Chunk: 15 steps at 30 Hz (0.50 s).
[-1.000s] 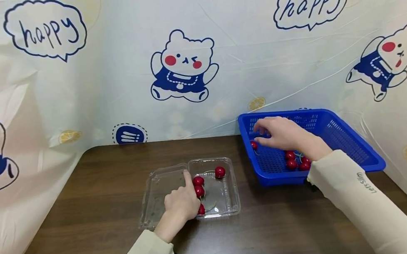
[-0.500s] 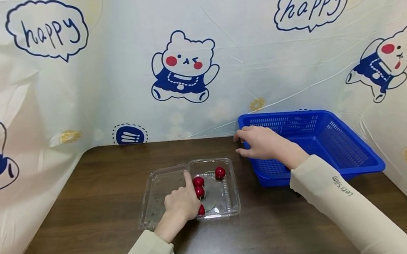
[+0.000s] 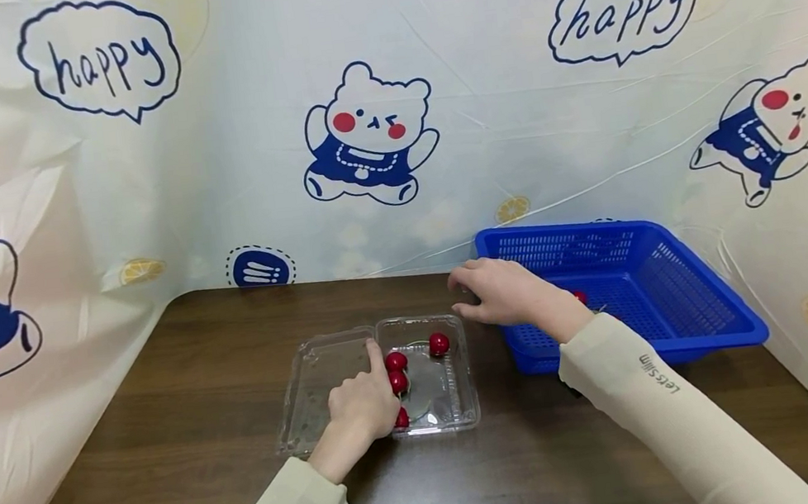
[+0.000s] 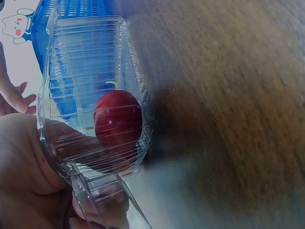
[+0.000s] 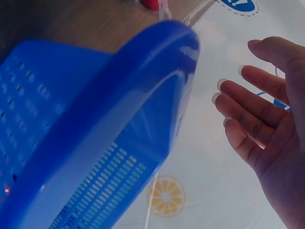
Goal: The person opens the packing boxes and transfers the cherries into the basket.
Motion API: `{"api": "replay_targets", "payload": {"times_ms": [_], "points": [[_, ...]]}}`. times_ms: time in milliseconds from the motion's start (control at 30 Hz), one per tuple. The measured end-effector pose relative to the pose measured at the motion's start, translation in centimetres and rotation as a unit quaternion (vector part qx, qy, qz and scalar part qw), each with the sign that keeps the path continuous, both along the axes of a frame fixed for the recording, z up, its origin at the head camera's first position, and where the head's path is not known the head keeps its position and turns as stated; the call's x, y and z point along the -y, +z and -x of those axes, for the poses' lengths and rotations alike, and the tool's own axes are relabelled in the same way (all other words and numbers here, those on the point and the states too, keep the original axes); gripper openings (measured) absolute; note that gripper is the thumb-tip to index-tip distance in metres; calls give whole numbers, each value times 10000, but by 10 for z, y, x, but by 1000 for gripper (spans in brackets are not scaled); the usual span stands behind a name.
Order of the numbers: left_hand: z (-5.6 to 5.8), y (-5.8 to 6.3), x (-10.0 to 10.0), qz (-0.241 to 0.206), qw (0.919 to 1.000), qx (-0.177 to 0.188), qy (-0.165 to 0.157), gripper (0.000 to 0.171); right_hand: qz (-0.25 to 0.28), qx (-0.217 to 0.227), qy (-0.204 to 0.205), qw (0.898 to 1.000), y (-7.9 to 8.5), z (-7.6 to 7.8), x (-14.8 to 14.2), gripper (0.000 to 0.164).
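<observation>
On the table lies a clear plastic clamshell box (image 3: 431, 390), its lid (image 3: 320, 370) laid out to the left. Inside are several red cherries (image 3: 439, 343), some partly covered by my left hand (image 3: 363, 406). That hand grips the box at its hinge side, index finger stretched along the hinge. Through the plastic in the left wrist view one cherry (image 4: 117, 117) shows close to the fingers. My right hand (image 3: 502, 291) hovers over the left rim of a blue basket (image 3: 678, 295). In the right wrist view its fingers (image 5: 255, 102) are loosely spread, holding nothing.
Partly behind the right forearm, a cherry (image 3: 579, 296) with a stem shows in the basket; the forearm hides more of it. The brown wooden table (image 3: 190, 409) ends at a printed cloth backdrop (image 3: 241, 137) behind and at both sides.
My right hand has moved left out of the basket to above its left rim, toward the box. The left hand and the box have stayed in place.
</observation>
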<state>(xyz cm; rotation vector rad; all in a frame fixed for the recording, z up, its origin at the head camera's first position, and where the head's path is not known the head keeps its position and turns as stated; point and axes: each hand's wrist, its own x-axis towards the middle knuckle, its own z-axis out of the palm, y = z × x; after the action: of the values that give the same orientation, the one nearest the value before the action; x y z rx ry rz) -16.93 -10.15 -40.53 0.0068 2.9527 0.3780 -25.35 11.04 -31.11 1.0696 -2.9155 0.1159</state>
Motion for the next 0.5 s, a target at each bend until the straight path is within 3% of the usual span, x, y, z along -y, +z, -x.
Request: {"api": "replay_targets", "payload": {"times_ms": [267,500], "points": [[0,1,-1,15,10000,16,17,85,-82,79,73,9999,-4,-7,13,37],[0,0,-1,-3,10000,-23,53,86,-137,101,321,9993,-18,-10,25,37]]}}
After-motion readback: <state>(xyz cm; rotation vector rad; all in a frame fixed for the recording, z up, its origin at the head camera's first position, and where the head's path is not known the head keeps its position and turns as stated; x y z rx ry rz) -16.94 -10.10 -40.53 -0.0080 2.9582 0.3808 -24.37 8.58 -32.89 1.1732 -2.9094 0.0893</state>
